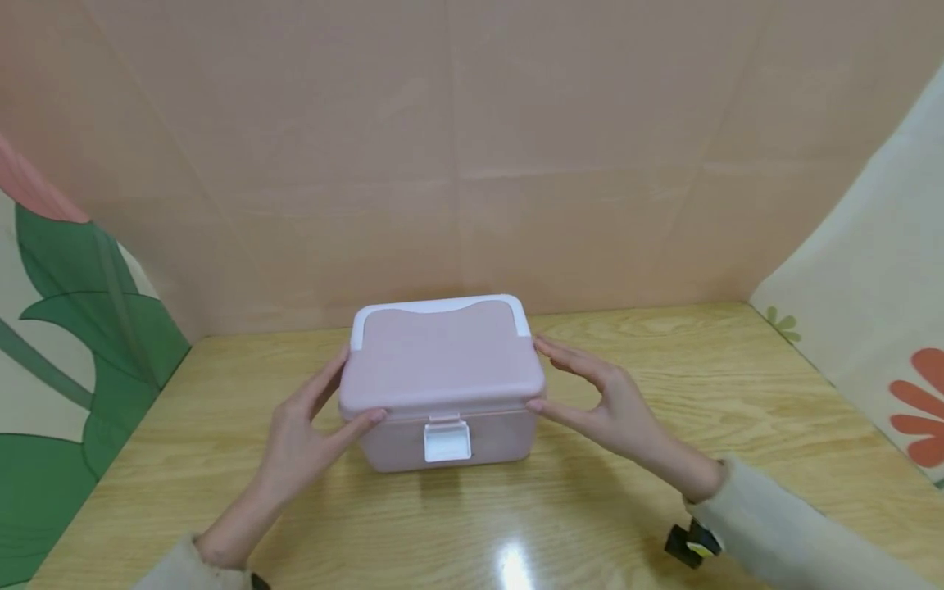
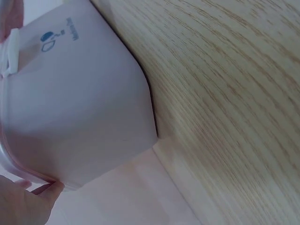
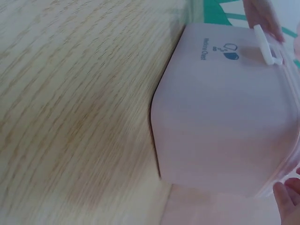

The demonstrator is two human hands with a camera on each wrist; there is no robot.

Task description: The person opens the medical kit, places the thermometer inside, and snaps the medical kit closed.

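Note:
A pale pink medicine box with a white-trimmed lid stands on the table, its lid down. On its front hangs a white latch, which juts out from the wall in both wrist views. My left hand grips the lid at its left end, thumb on the front corner and fingers along the side. At the other end my right hand holds the lid likewise, thumb at the front corner and fingertips farther back. Small blue print marks the front wall. The box's contents are hidden.
The wood-grain table runs back to a plain pinkish backdrop. Leaf-printed cloth borders the left side, and a flower-printed cloth the right. Beneath the right sleeve is a small black device.

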